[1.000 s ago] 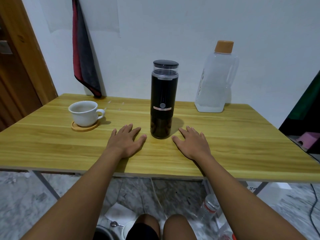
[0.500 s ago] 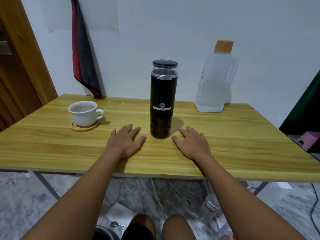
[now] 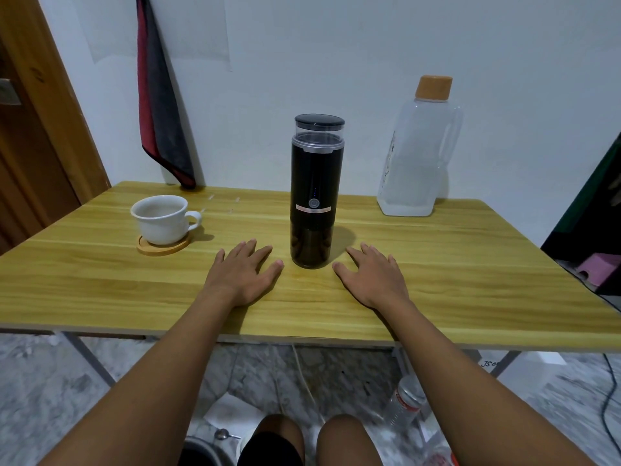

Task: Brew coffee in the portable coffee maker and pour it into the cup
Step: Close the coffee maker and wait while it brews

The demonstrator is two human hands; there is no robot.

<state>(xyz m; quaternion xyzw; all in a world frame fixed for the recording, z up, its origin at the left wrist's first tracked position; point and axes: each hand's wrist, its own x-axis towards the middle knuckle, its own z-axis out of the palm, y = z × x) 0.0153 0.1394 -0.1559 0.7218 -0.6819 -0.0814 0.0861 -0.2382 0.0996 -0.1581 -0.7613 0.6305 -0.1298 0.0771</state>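
Observation:
A tall black portable coffee maker (image 3: 315, 193) with a clear top section and black lid stands upright at the middle of the wooden table (image 3: 470, 280). Small blue lights glow above its round button. A white cup (image 3: 161, 219) sits on a round wooden coaster (image 3: 163, 245) at the left. My left hand (image 3: 242, 274) lies flat on the table just left of the coffee maker's base, fingers straight. My right hand (image 3: 371, 276) lies flat just right of it. Neither hand touches the coffee maker.
A clear plastic water jug (image 3: 416, 153) with a tan cap stands at the back right by the wall. A red and grey cloth (image 3: 158, 105) hangs on the wall at the back left. Under the table lie a plastic bottle (image 3: 405, 403), a spoon and papers.

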